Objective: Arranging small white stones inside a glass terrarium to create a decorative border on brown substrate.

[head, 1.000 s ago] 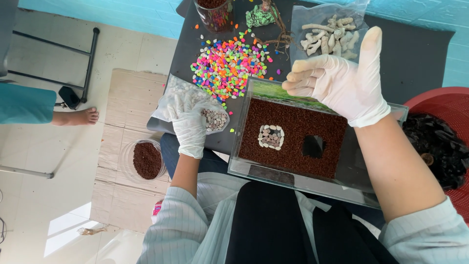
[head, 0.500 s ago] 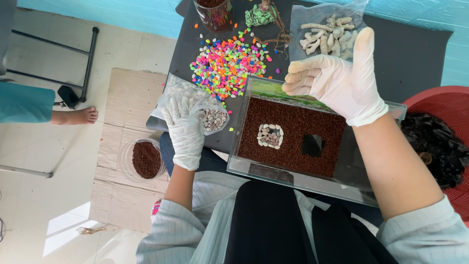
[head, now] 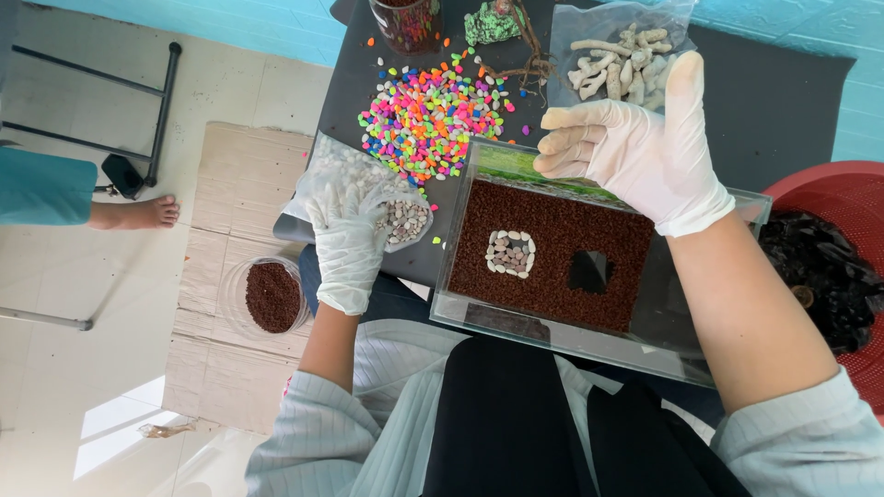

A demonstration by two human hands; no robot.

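Reaching into the clear plastic bag of small grey-brown pebbles (head: pixel 391 207), the white-gloved left hand (head: pixel 347 241) has its fingers curled down among the stones; whether they grip any, hard to tell. The white-gloved right hand (head: pixel 635 147) hovers open, fingers loosely bent, empty, above the far edge of the rectangular glass tank (head: pixel 589 340) on the dark table (head: pixel 773 101). Inside the tank, reddish-brown gravel (head: pixel 552 230) carries a small square patch of pebbles (head: pixel 510 253). Neon-coloured pebbles (head: pixel 433 115) lie scattered just beyond.

clear pebble bag (head: pixel 368 184) left, clear coral bag (head: pixel 612 46) behind
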